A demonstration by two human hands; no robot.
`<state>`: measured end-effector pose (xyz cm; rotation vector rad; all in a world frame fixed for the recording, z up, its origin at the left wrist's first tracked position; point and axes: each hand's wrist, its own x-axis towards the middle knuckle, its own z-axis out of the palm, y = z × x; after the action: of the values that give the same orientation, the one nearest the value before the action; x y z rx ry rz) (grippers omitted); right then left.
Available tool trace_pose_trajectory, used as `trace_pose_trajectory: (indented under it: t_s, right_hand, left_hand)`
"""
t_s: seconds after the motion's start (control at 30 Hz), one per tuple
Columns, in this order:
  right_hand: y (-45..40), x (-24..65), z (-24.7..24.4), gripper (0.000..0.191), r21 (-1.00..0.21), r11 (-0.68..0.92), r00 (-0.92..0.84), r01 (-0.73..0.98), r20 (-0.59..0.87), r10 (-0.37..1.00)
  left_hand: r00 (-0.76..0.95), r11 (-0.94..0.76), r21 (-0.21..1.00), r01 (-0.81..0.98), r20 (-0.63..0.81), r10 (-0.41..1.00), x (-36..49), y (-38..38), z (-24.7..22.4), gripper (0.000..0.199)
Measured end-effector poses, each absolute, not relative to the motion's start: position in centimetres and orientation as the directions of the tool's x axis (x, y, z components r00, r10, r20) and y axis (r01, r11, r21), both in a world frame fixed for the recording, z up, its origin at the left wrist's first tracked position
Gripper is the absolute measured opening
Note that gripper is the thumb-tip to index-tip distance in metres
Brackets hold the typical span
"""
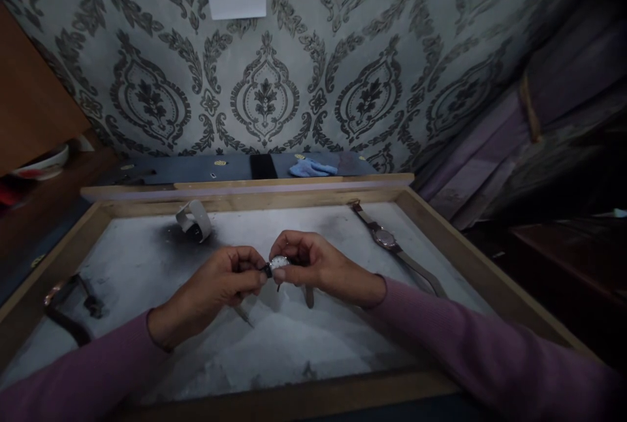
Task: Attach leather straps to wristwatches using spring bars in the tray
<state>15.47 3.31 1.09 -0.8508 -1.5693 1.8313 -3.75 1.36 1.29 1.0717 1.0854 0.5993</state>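
Note:
Between my two hands, above the white floor of a wooden-framed tray (343,381), is a small wristwatch (279,262) with a round white face. My right hand (313,265) pinches its case between thumb and fingers, and a strap end hangs below that hand. From the left, my left hand (220,285) has thumb and fingers closed on the dark strap part beside the case. A thin pointed item (243,315) shows just below my left hand; whether that hand touches it, I cannot tell.
A white-strapped watch (198,221) lies at the tray's back left, a dark-strapped one (66,317) at the left, and a brown-strapped one (385,238) at the right. Behind the rim are a blue cloth (312,168) and a black item (263,166).

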Motion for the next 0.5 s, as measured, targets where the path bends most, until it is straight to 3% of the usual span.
trace_pose_trajectory:
  t_s: [0.5]
  right_hand:
    - [3.43,15.45,0.7,0.029,-0.991,-0.133,-0.662,-0.015,-0.09,0.744]
  left_hand:
    - [0.343,0.388,0.921,0.03,-0.374,0.862,-3.57,0.98,1.48,0.018]
